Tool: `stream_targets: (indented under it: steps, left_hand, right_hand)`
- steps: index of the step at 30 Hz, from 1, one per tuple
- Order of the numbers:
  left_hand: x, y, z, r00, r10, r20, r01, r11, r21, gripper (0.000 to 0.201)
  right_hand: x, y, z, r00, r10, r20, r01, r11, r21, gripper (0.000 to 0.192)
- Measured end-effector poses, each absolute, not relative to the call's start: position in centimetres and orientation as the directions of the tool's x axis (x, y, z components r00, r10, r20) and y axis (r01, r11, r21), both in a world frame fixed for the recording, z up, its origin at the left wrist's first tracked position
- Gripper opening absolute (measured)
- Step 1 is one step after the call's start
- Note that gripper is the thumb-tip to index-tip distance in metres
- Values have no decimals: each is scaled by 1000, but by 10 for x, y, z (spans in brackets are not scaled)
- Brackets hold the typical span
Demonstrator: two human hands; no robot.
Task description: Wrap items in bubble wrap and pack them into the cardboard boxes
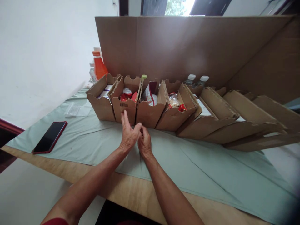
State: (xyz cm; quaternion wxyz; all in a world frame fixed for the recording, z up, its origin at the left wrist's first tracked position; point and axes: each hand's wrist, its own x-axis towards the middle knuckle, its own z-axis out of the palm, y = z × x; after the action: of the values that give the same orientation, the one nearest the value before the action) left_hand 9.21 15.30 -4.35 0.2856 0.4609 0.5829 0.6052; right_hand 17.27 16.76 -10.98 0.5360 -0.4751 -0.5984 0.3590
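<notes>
Nearest me, both forearms run up from the bottom edge over the bare wooden table [131, 190] edge and onto the pale green cloth [199, 168]. My left hand [128, 135] is open, fingers straight and together, thumb stuck out to the right, palm facing away; it holds nothing. My right hand [144, 143] sits just beside it, touching at the thumb, fingers curled down toward the cloth; I cannot tell whether it pinches anything, the fingertips are hidden behind the knuckles.

Left of the hands, well apart, a dark phone with red rim [49, 137] lies flat on the cloth, screen up.

Just beyond the hands stands a row of open cardboard boxes. The second box from the left [124, 107] is nearest my left fingertips, not touching; red and white packets show inside. The leftmost box [101, 100] has flat white stuff in it. The third box [148, 111] holds a white-red pouch, and a green cap shows at its back left corner. The fourth box [174, 114] holds clear and red packets. Further right, more boxes [222, 120] lean over on each other, tilted.

Behind the row: an orange bottle [99, 66] at the left, two white-capped bottles [197, 79] mid-right, then a tall cardboard sheet [187, 47] standing as a backdrop.
</notes>
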Motion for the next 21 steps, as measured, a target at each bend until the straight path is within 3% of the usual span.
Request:
stream_targets:
  steps: [3,5,7,9,11,14,17,21]
  left_hand:
    - [86,144,-49,-392,877,278,254,-187,949,89]
    - [67,139,-47,-385,825,414,382,-266,885,87]
    - [32,141,-35,-359,724,589,582,-320,748,83]
    - [-13,154,-15,-313,661,682,760,-256,597,79]
    - [-56,173,8,-284,687,669,862,-123,492,74]
    - [-101,196,34,-209,799,564,929,-17,369,42]
    - [-117,192,45,-138,842,521,958,-21,287,11]
    - [-102,145,48,-42,804,593,971,-107,213,5]
  right_hand:
    - [174,168,-111,32,958,286,186,276,-943,39]
    - [174,169,-113,37,960,276,191,264,-945,38]
    - [174,171,-115,33,961,275,192,264,-945,38]
    - [174,173,-116,25,959,281,189,272,-944,37]
    - [174,175,-117,19,958,288,189,279,-942,36]
    - [174,176,-117,12,954,299,196,291,-936,33]
    - [175,177,-116,10,951,311,203,302,-931,32]
    - [174,177,-114,19,948,318,196,308,-931,30]
